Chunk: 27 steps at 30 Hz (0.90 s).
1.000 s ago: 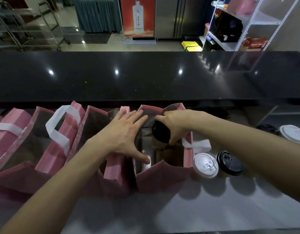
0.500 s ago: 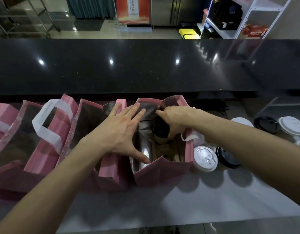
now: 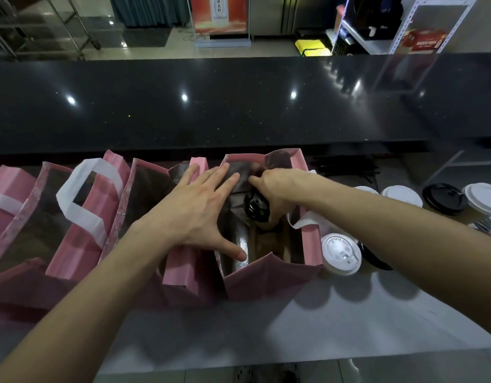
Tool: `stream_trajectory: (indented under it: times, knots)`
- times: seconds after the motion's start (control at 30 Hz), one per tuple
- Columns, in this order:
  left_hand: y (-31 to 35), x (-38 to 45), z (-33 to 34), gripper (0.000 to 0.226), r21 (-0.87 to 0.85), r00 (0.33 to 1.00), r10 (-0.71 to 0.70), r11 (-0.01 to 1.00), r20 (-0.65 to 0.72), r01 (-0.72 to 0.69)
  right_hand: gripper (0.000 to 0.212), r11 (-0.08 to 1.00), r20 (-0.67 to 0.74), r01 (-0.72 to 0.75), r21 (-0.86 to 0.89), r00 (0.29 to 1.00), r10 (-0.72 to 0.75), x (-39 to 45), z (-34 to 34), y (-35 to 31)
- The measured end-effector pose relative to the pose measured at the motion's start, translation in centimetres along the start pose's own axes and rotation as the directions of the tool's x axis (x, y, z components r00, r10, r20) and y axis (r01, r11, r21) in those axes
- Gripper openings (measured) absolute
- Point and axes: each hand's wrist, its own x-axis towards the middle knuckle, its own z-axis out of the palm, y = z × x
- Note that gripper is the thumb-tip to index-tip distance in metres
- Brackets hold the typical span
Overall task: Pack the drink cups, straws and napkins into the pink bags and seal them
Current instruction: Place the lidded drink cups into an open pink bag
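At centre frame, a person's right hand (image 3: 277, 186) gripped a black-lidded drink cup (image 3: 256, 207) inside the open pink bag (image 3: 266, 280) on the grey table (image 3: 307, 327), while the left hand (image 3: 196, 211), fingers spread flat, pressed the bag's left wall. A white-lidded cup (image 3: 341, 254) stood just right of the bag.
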Motion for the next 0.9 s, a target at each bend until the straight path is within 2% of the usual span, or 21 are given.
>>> stream_trajectory:
  times: [0.1,0.2,0.47,0.73,0.9]
  knots:
    - [0.2,0.0,-0.1,0.165,-0.003,1.000,0.001,1.000,0.001,-0.001,0.104,0.999,0.035,-0.035,-0.037,0.999,0.036,-0.2,-0.4,0.4]
    - [0.4,0.1,-0.3,0.165,0.001,1.000,0.006,1.000,0.001,-0.007,0.094,0.999,0.066,-0.034,-0.018,0.997,0.035,-0.4,0.6,0.4]
    - [0.3,-0.1,-0.4,0.163,-0.011,1.000,0.005,1.000,0.009,-0.004,0.094,0.982,-0.025,-0.013,0.187,1.000,0.018,0.0,1.7,0.6]
    - [0.2,-0.2,-0.3,0.162,-0.015,1.000,0.002,1.000,0.008,-0.002,0.092,0.982,-0.028,-0.035,0.187,0.999,0.041,0.6,2.2,0.6]
    - [0.2,-0.1,-0.4,0.162,-0.031,1.000,0.005,1.000,0.000,-0.005,0.098,0.956,-0.122,-0.081,0.280,0.985,0.120,0.9,2.9,0.1]
